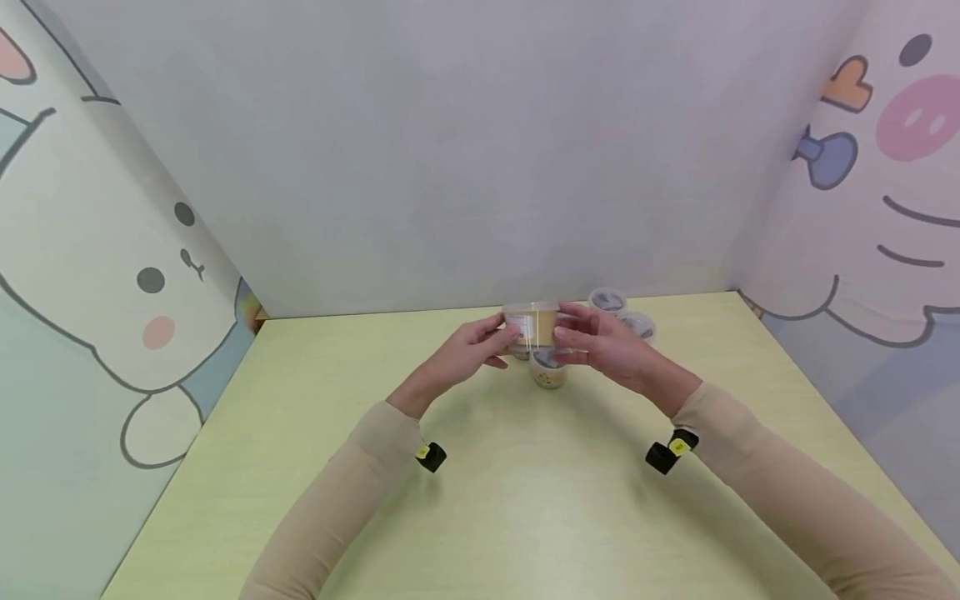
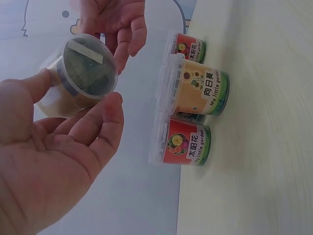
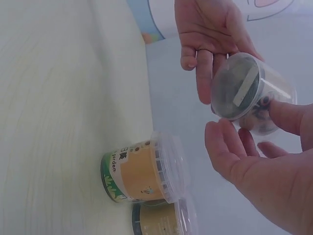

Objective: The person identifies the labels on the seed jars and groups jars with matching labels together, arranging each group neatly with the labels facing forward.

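The left hand (image 1: 474, 343) at 9 o'clock and right hand (image 1: 606, 343) at 3 pinch a raised lidded tub (image 1: 532, 326) between thumbs and half-curled fingers, an orange-sided tub (image 1: 550, 377) standing at its 6 o'clock, farther tubs (image 1: 607, 301) at 2

1. A small round plastic tub (image 1: 536, 327), orange-yellow with clear rims, bears a white label (image 1: 522, 326) on its near side, toward 9 o'clock.
2. Its clear round end (image 3: 237, 85) shows dark contents and a pale strip (image 2: 85, 51); in the left wrist view this end faces roughly 2 o'clock.
3. It is held aloft at 12 o'clock, gripped at 9 o'clock and 3 o'clock.
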`<act>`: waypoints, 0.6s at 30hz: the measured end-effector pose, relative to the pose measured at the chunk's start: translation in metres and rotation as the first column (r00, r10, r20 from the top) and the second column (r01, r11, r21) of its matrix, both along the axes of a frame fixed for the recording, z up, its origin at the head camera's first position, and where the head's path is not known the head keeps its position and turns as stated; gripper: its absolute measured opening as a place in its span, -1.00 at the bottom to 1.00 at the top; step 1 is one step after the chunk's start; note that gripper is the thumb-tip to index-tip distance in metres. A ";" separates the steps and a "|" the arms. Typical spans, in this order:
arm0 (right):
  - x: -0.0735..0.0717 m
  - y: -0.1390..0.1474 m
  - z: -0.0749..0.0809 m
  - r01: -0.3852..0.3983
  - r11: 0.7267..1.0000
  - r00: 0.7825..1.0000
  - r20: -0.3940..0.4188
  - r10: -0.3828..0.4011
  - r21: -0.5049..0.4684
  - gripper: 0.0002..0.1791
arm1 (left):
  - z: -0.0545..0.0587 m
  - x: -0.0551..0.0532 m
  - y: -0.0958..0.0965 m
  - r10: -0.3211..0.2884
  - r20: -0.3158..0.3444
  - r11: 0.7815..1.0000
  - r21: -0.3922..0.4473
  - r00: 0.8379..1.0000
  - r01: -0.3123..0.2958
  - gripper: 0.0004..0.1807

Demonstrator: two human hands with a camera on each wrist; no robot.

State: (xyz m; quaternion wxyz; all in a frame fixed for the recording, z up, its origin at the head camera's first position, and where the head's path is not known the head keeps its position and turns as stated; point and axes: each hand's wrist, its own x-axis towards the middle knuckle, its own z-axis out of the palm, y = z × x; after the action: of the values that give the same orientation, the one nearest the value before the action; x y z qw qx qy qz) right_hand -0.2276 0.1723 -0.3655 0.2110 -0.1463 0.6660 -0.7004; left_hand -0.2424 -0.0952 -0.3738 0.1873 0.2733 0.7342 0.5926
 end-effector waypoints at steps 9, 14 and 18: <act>-0.002 -0.002 0.001 0.010 0.998 0.999 0.054 -0.006 -0.068 -0.30 | -0.004 0.001 0.005 0.009 -0.028 0.998 -0.058 1.000 -0.010 -0.38; -0.001 -0.005 0.001 0.001 0.998 0.998 0.061 0.003 -0.063 -0.24 | -0.006 0.004 0.002 0.044 -0.043 0.994 -0.097 0.998 -0.048 -0.43; 0.000 -0.006 0.001 -0.036 0.997 0.997 0.073 0.041 -0.074 -0.25 | -0.008 0.005 -0.002 0.047 -0.043 0.995 -0.086 0.998 -0.051 -0.45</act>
State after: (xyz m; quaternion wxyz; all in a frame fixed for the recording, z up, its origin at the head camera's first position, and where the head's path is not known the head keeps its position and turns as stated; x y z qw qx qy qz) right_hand -0.2273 0.1659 -0.3646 0.2434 -0.1406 0.6289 -0.7249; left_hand -0.2373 -0.0971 -0.3818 0.1693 0.2590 0.7694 0.5588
